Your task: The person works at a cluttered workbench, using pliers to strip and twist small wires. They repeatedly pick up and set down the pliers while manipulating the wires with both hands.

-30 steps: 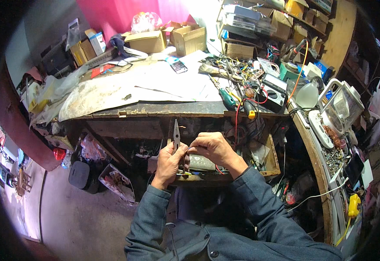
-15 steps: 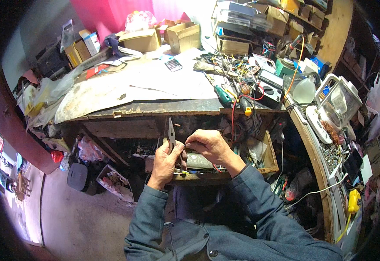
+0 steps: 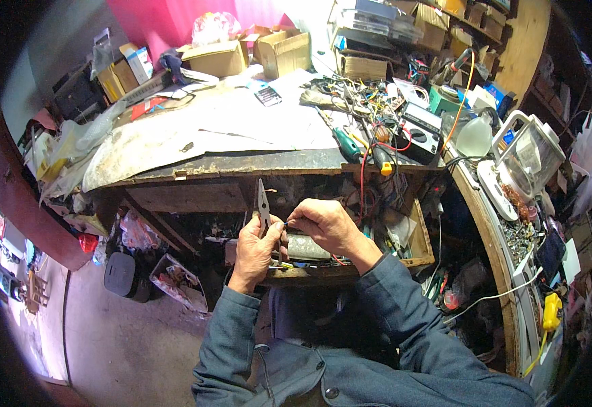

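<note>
Left hand [image 3: 252, 254] clamped on grey metal long-nose pliers [image 3: 264, 209] near dark bench's front edge [image 3: 241, 171]; right hand [image 3: 328, 225] pinched together, contents unclear.

Two hands [image 3: 250, 252] [image 3: 326, 225], one held pliers [image 3: 263, 207], one multimeter [image 3: 421, 131].

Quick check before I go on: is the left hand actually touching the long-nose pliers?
Touching. The head view shows it plainly: the left hand is closed around the lower part of the pliers, their pointed nose rising above the grip.
</note>
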